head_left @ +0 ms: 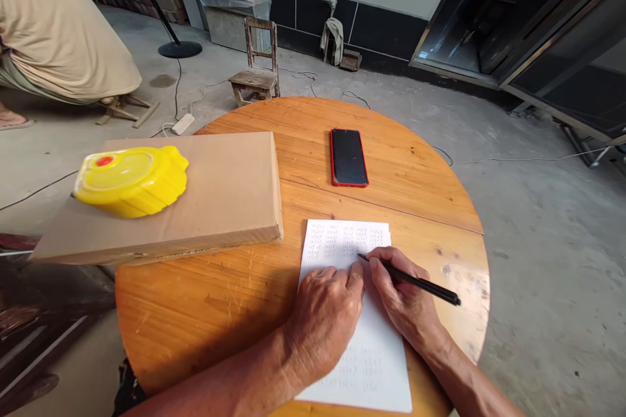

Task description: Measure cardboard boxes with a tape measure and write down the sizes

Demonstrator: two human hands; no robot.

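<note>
A white sheet of paper (pixel 352 241) with rows of small printed figures lies on the round wooden table (pixel 220 306). My right hand (pixel 403 296) is closed around a black pen (pixel 420 283), whose tip touches the sheet near its upper rows. My left hand (pixel 325 319) rests on the paper beside it, fingers curled loosely and pressing the sheet down, with nothing in them. Both forearms come in from the bottom edge.
A red-cased phone (pixel 349 157) lies screen up further back on the table. A flat cardboard box (pixel 220 195) overhangs the table's left side with a yellow lidded container (pixel 132 180) on it. A small wooden chair (pixel 257 71) and cables are on the concrete floor. Another person in beige (pixel 53 32) is at far left.
</note>
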